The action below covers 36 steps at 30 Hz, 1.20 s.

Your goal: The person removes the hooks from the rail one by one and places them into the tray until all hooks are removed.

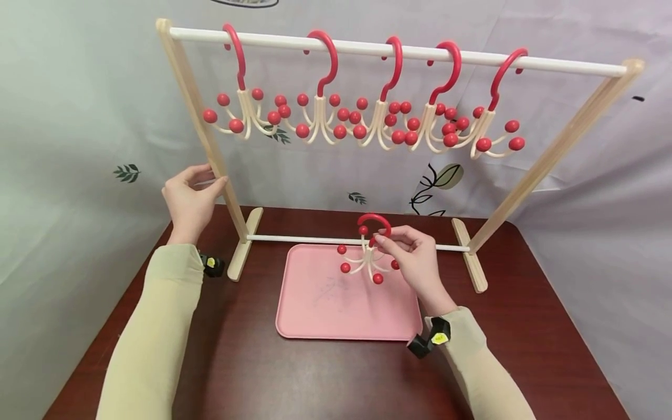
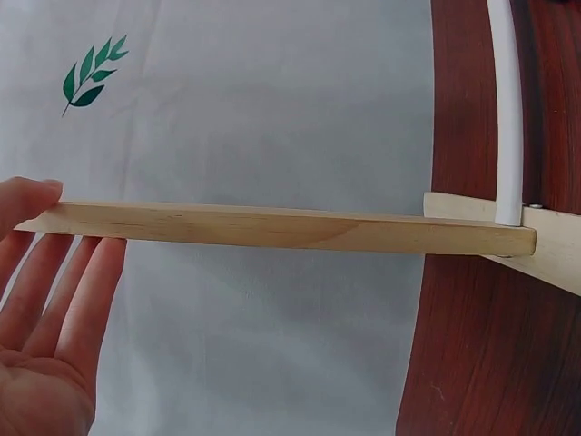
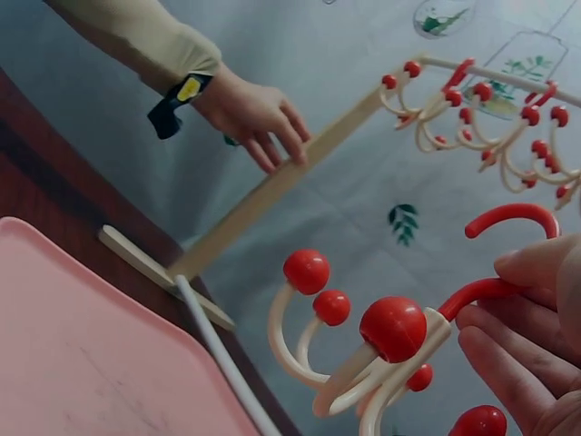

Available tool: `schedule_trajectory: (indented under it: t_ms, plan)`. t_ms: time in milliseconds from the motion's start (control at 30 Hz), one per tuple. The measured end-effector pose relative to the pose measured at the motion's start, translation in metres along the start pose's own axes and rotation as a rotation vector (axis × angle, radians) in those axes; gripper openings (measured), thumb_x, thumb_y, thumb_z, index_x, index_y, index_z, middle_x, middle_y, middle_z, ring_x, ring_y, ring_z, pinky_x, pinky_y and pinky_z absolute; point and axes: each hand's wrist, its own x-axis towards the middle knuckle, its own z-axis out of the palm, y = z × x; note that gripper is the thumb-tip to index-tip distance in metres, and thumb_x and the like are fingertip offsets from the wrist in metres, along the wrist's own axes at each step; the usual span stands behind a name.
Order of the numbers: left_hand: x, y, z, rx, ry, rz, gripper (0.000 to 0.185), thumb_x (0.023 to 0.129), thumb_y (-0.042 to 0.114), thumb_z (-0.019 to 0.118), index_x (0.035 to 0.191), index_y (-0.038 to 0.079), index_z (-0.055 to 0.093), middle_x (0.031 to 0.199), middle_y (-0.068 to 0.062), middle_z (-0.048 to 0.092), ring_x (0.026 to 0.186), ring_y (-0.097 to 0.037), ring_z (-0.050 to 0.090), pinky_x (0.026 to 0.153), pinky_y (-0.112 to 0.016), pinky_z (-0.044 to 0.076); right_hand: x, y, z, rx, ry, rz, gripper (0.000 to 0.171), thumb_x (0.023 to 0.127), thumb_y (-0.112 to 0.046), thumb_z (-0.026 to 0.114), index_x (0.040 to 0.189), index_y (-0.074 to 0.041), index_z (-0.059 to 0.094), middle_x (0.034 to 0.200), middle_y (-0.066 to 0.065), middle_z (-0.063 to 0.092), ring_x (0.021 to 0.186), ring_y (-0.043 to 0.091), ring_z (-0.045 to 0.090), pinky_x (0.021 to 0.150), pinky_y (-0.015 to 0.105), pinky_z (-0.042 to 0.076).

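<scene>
Left hand (image 1: 190,195) at the rack's left post (image 2: 272,226), pale wood; in the left wrist view the thumb lies along one side and the fingers along the other, pinching the bar between them. Right hand (image 1: 420,254) pinches the lower end of a red hook (image 1: 375,216), thumb against fingers; the hook tops a cream hanger (image 1: 369,256), its curved arms tipped with red balls, five of these visible. Hanger is upright, hook uppermost, held over the far part of a pink tray (image 1: 320,318) in the head view. Tray lies flat on the dark red-brown table (image 1: 294,379), its far edge near the rack's white lower bar (image 1: 294,239). Five more hangers (image 1: 320,111) of like make hang by red hooks from the white top rod (image 1: 362,49), some balls overlapping those of neighbours. Right post (image 1: 556,153) leans outward in the head view. Pale cloth (image 1: 315,181) with leaf prints behind. Black wrist device (image 1: 440,333) by the right cuff, another by the left.
</scene>
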Motion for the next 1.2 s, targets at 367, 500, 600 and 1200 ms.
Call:
schedule_trajectory:
  t_ms: [367, 500, 600, 1200]
  plan:
    - [0.0, -0.001, 0.001, 0.012, 0.006, 0.022, 0.04, 0.087, 0.03, 0.082, 0.123, 0.013, 0.075, 0.111, -0.008, 0.075, 0.094, -0.01, 0.072, 0.081, -0.024, 0.058, -0.003, 0.031, 0.038, -0.011, -0.107, 0.089, 0.024, 0.089, -0.023, 0.083, 0.104, -0.007, 0.075, 0.095, 0.007, 0.077, 0.087, 0.024, 0.075, 0.057, 0.026, 0.052]
    - [0.0, -0.001, 0.002, 0.017, 0.01, 0.024, 0.04, 0.088, 0.03, 0.082, 0.124, 0.014, 0.075, 0.112, -0.008, 0.075, 0.094, -0.011, 0.072, 0.081, -0.024, 0.058, -0.006, 0.041, 0.054, 0.013, -0.134, 0.115, 0.021, 0.09, -0.018, 0.081, 0.105, -0.004, 0.075, 0.096, 0.008, 0.077, 0.087, 0.023, 0.075, 0.055, 0.023, 0.049]
    - [-0.001, 0.0, 0.002, 0.014, 0.01, 0.013, 0.04, 0.088, 0.03, 0.082, 0.124, 0.014, 0.075, 0.113, -0.007, 0.075, 0.095, -0.011, 0.072, 0.082, -0.025, 0.058, -0.007, 0.048, 0.065, 0.063, -0.156, 0.13, 0.019, 0.09, -0.011, 0.079, 0.105, -0.001, 0.074, 0.097, 0.012, 0.076, 0.088, 0.024, 0.075, 0.059, 0.026, 0.054]
    - [-0.003, 0.002, 0.0, 0.023, 0.015, 0.013, 0.041, 0.088, 0.03, 0.082, 0.124, 0.013, 0.075, 0.114, -0.008, 0.074, 0.097, -0.013, 0.072, 0.083, -0.026, 0.058, 0.008, 0.065, 0.11, 0.211, -0.167, 0.21, 0.014, 0.091, 0.0, 0.076, 0.104, 0.005, 0.071, 0.097, 0.016, 0.075, 0.091, 0.032, 0.074, 0.084, 0.058, 0.056]
